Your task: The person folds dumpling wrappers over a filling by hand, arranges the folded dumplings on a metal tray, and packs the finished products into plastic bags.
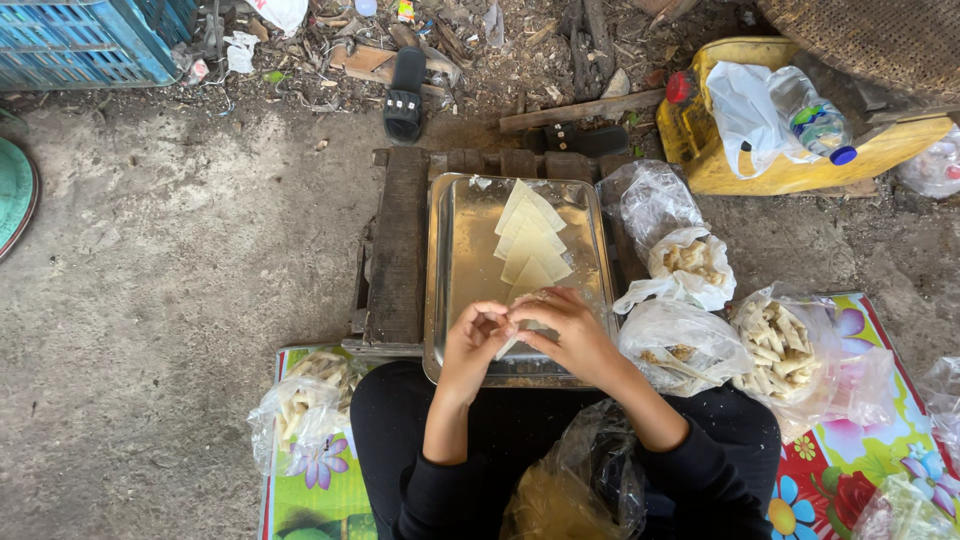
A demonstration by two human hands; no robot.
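Wrapper point(512, 338) in fingers point(500, 318); bags point(680, 345) flank tray point(462, 260).

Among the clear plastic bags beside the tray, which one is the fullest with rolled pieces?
The bag at the far right, lying on the flowered mat. Pale rolled sticks pack it, while the bags nearer the metal tray hold few.

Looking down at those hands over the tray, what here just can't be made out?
Head view only:
- What the left hand and right hand pinch: the fingers cover most of the pale piece.
- The lowest wrapper in the row on the tray: hidden behind the hands.
- The lap bag: cut off by the bottom edge.
- The green disc: cut off at the left edge.
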